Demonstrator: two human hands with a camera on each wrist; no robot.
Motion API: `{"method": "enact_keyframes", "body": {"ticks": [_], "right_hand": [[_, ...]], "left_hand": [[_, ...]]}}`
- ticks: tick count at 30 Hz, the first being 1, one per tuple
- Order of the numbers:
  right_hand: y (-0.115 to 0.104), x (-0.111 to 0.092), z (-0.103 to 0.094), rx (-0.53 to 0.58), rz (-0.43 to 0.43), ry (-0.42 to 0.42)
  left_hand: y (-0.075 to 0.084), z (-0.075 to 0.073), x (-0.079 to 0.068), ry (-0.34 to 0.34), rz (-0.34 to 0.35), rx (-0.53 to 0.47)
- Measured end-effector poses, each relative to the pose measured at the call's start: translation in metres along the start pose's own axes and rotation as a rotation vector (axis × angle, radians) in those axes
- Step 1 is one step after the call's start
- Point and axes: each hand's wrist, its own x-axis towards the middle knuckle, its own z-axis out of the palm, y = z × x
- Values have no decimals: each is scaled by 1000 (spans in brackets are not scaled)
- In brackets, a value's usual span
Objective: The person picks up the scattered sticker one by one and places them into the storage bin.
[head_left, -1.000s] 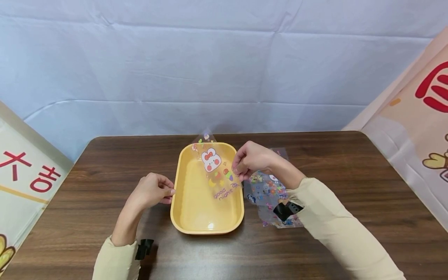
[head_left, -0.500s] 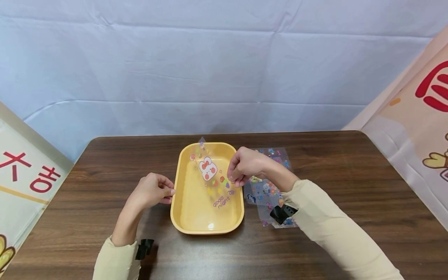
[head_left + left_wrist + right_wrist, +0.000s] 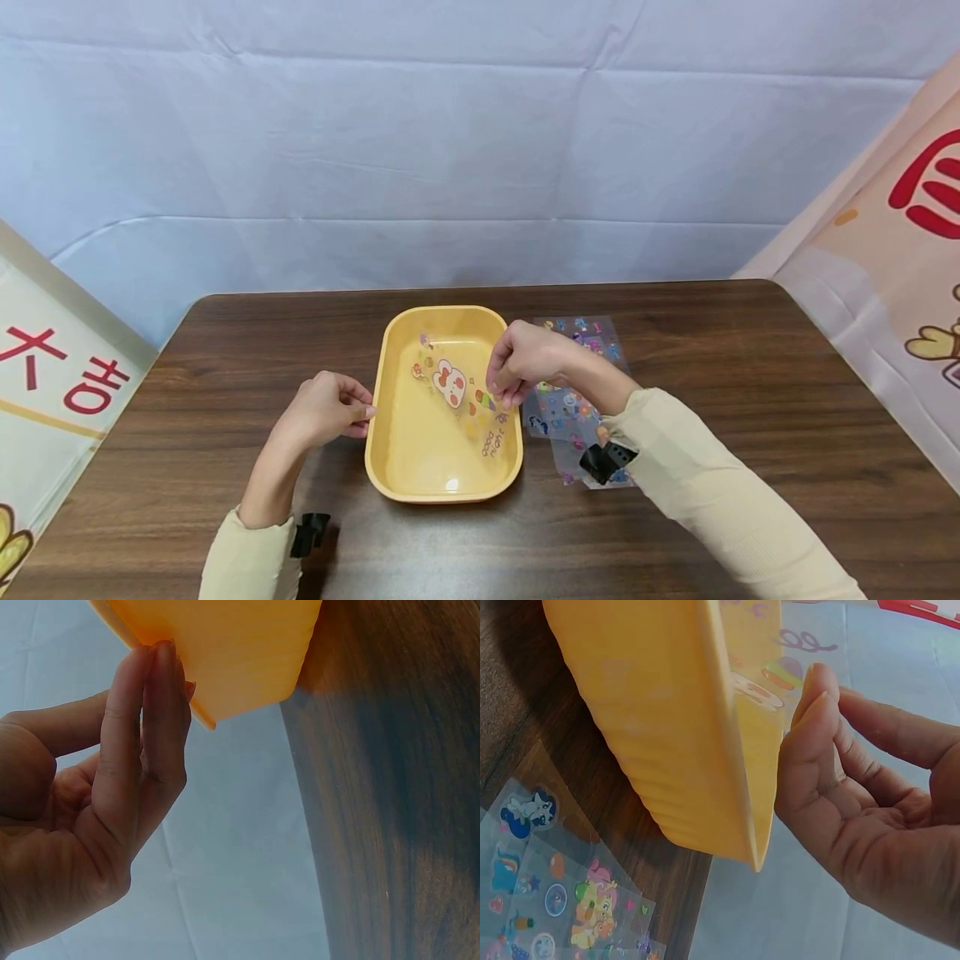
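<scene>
At centre frame, we see the left hand [image 3: 326,407] pinching the yellow tray [image 3: 412,454] by its rim, probably for steadiness; the right hand [image 3: 523,360] pinches a clear bunny sheet [image 3: 449,383] above the tray. Sticker sheets [image 3: 558,417] overlap on the desk [image 3: 712,333] right of centre, likely for easy reach.

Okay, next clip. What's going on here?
A person's right hand pinches a clear bunny sheet over the yellow tray, not yet let go. The left hand grips the tray's left rim. More printed clear sheets lie overlapping on the wooden table, to the right of the tray.
</scene>
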Motion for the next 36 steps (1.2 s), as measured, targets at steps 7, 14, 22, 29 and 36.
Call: {"method": "enact_keyframes", "body": {"ticks": [7, 14, 22, 29, 36], "right_hand": [[2, 2, 3, -1, 1, -5], [1, 3, 6, 11, 11, -2], [0, 0, 3, -6, -13, 10], [-1, -4, -4, -36, -30, 22], [2, -10, -16, -48, -36, 41]], "left_hand": [[0, 0, 0, -2, 0, -2], [0, 0, 0, -6, 4, -3], [0, 0, 1, -3, 5, 2], [0, 0, 0, -2, 5, 5], [-1, 0, -1, -3, 7, 6]]}}
